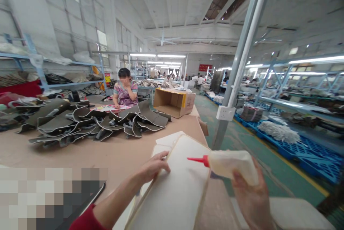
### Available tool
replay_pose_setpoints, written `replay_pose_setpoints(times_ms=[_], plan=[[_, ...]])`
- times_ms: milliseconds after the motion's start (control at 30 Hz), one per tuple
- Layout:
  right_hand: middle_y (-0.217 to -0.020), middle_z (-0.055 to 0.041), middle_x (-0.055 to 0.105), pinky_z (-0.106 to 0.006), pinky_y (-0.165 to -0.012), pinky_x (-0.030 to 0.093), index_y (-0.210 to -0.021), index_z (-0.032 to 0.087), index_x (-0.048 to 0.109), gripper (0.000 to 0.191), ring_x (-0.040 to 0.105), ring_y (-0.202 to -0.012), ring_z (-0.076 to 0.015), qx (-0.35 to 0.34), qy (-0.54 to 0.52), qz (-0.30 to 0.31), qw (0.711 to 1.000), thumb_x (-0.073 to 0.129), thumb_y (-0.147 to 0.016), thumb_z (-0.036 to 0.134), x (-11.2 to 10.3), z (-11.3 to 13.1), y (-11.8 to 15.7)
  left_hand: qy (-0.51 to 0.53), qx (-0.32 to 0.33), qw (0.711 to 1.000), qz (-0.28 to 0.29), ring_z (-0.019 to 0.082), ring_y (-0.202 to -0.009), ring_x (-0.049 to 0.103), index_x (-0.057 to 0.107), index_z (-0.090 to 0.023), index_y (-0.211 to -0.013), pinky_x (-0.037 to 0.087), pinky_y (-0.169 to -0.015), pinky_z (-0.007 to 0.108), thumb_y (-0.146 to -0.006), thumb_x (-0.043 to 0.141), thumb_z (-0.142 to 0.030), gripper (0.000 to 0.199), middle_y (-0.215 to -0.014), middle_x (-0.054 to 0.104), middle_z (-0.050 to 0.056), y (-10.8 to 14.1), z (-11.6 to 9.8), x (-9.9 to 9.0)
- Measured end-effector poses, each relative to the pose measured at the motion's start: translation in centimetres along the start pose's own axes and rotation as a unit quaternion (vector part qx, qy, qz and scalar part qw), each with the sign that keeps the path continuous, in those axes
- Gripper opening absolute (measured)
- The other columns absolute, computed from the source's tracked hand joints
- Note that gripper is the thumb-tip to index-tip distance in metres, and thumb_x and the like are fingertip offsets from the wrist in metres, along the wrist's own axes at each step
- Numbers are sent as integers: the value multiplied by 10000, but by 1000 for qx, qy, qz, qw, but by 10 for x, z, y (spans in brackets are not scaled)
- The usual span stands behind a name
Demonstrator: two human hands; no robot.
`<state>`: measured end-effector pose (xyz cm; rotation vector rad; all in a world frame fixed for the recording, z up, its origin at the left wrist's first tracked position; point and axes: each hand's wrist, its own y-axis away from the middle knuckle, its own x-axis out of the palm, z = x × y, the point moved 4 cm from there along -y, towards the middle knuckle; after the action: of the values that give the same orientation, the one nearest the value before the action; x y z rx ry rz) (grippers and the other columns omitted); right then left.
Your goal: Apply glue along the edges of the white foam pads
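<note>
My right hand [249, 190] is wrapped around a translucent squeeze bottle [233, 165] of pale glue, tilted so its long red nozzle [197, 159] points left. The nozzle tip hovers over a white panel [177, 183] with tan edges. My left hand [154, 167] grips the panel's left edge, thumb lying on the white face; its other fingers are partly hidden at the edge. More white pieces [169, 138] show behind and beneath this panel. Whether any glue is on its surface I cannot tell.
Dark grey-green pieces with pale edges [107, 120] are piled across the brown table [129, 154]. An open cardboard box [174, 102] stands at its far end. Across it sits another person [125, 92]. A metal post with a socket box [225, 113] rises at right, beside blue pallets [303, 151].
</note>
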<state>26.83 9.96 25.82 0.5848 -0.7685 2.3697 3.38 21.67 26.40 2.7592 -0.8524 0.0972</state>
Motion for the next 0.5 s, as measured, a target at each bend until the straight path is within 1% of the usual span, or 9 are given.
replay_pose_setpoints(times_ms=[33,100,167,200,233,267,367,433,500], plan=[[-1066,-12,651,-212,-852,455,-1227,254,498,723,597,-997,-173,-14,0,-9,1000,837,-588,278,2,0,-1,-3,1,1000,9,211,-876,626,580,-229,-1103,475,-664,242,-457,545,-55,670,-922,680,-1,0,0,2],[-1074,-28,648,-220,-835,466,-1226,245,501,708,600,-995,-188,-4,13,-4,1000,829,-600,300,5,-10,14,-7,9,1000,8,215,-892,620,568,-229,-1133,471,-670,245,-461,541,-63,692,-942,675,3,-1,-1,0],[-1038,-61,658,-336,-750,531,-1205,246,531,676,631,-926,-271,50,39,36,997,797,-608,419,8,-25,39,-11,19,1000,-7,224,-925,608,550,-221,-1171,472,-694,256,-474,538,-79,712,-969,670,8,-4,-1,-9],[-1023,-70,661,-375,-727,543,-1155,252,575,657,633,-920,-308,68,63,59,994,800,-575,465,9,-30,49,-16,24,999,-15,226,-951,598,540,-217,-1190,473,-717,262,-481,537,-84,721,-990,666,9,-5,-1,-14],[-999,-77,662,-390,-723,545,-1094,249,611,656,624,-932,-331,71,66,64,993,834,-513,458,9,-32,53,-23,26,999,-23,227,-979,586,531,-215,-1206,471,-747,268,-486,538,-84,732,-1015,661,9,-5,-1,-19],[-1014,-66,654,-373,-757,535,-1097,258,611,677,610,-966,-321,68,64,58,994,851,-491,436,9,-31,50,-31,27,999,-28,227,-1007,571,522,-215,-1223,467,-781,273,-491,541,-81,745,-1046,654,7,-5,-1,-23],[-1101,-31,607,-318,-834,489,-1279,286,477,739,590,-968,-235,20,30,-5,999,805,-625,394,4,-20,18,-48,24,998,-16,232,-1074,531,498,-225,-1262,447,-860,293,-507,559,-69,774,-1145,622,5,-1,-2,-26],[-1069,-2,599,-217,-792,467,-1304,289,462,781,583,-911,-174,-16,64,-38,997,826,-618,365,0,-17,2,-49,32,998,-6,236,-1096,518,501,-222,-1265,437,-881,299,-517,564,-71,766,-1183,607,11,1,-3,-25],[-1058,-22,614,-239,-762,485,-1292,284,472,748,596,-888,-192,-3,74,-15,997,812,-634,390,-1,-25,8,-42,46,998,-17,238,-1092,525,513,-205,-1253,439,-864,293,-512,554,-73,755,-1188,606,24,1,-4,-27]])
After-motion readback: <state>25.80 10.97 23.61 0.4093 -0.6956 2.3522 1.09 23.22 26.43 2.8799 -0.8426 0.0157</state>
